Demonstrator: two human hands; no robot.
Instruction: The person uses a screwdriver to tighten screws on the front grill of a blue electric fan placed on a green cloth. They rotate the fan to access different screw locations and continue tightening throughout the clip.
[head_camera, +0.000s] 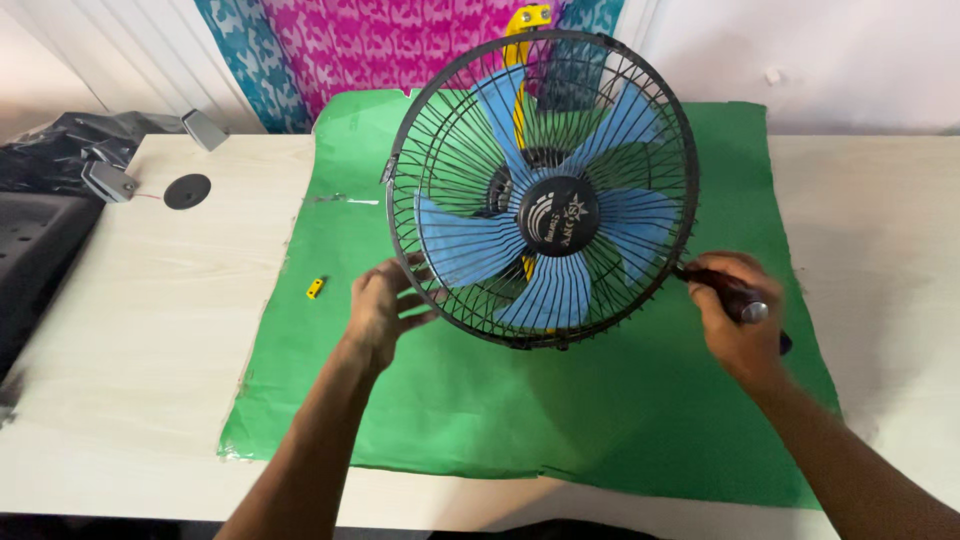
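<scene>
Blue-bladed fan (545, 190) in black wire cage standing on green mat (620, 420) mid-desk. Left hand (385, 305) gripping cage's lower left rim, fingers curled through wires. Right hand (735, 315) closing around dark-handled screwdriver (735, 297), tip touching cage's right rim.

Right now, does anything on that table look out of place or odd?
A small yellow piece lies loose on the green sheet, apart from the black-caged fan with blue blades. The sheet's front edge is ragged and lifting.

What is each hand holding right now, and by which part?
The left hand grips the fan guard at its lower-left rim. The right hand holds a screwdriver by its dark handle, tip toward the rim.
</scene>
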